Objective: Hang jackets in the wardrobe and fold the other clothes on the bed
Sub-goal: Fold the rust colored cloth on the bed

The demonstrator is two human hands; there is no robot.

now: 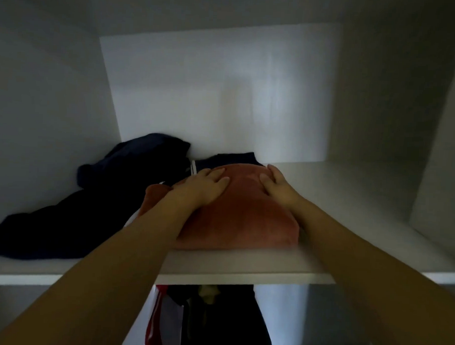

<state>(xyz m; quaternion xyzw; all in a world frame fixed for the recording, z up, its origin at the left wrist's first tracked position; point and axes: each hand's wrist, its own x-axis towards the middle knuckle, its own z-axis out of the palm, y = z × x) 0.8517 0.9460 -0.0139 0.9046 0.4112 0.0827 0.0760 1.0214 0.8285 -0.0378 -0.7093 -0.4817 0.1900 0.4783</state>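
Observation:
A folded pink garment [240, 214] lies on the white wardrobe shelf [243, 271], on top of a folded dark garment with a white stripe [234, 159]. My left hand [205, 187] rests flat on its left top, fingers straight. On its right far corner my right hand [277, 185] presses, fingers wrapped lightly over the edge. Both arms reach forward into the shelf compartment.
A crumpled dark navy garment [91, 198] sprawls over the shelf's left part. The shelf's right part [362, 203] is bare. Under the shelf hang dark clothes and a red-and-white piece [211, 319]. White wardrobe walls close in the compartment on both sides.

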